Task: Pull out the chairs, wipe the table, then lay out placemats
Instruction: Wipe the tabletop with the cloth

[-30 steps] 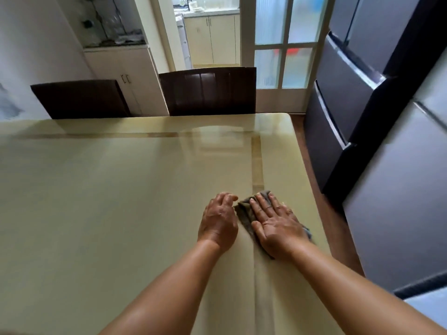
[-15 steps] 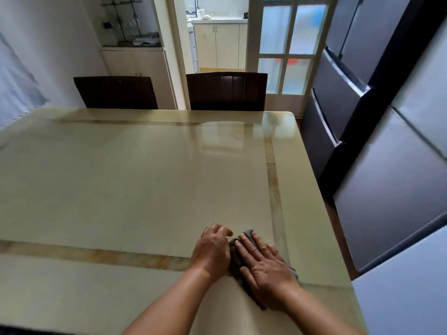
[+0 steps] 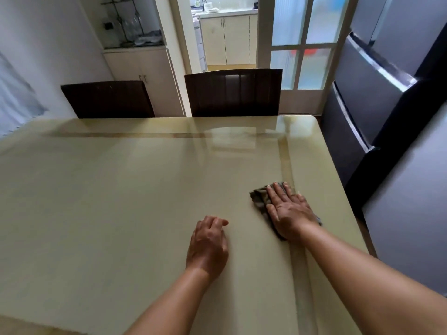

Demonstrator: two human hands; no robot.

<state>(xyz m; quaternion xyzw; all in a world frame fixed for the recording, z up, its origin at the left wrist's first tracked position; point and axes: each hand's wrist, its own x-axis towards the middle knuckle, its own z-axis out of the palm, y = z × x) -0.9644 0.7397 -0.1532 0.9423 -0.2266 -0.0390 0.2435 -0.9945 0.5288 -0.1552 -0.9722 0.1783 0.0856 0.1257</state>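
Pressing my right hand [image 3: 289, 209] flat, fingers spread, on the grey cloth [image 3: 260, 200] near the table [image 3: 121, 189]'s right edge. My left hand [image 3: 208, 246] rests loosely curled, empty, apart from the cloth.

1. Soft daylight from the frosted glass door [image 3: 302, 42]; scene fairly bright.
2. Glare and reflections on the glossy table [image 3: 121, 189] far edge.
3. Wide-angle bending at edges; slight overall softness.

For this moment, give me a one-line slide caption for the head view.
Right hand presses a grey cloth flat on the glossy table; left hand rests beside it.
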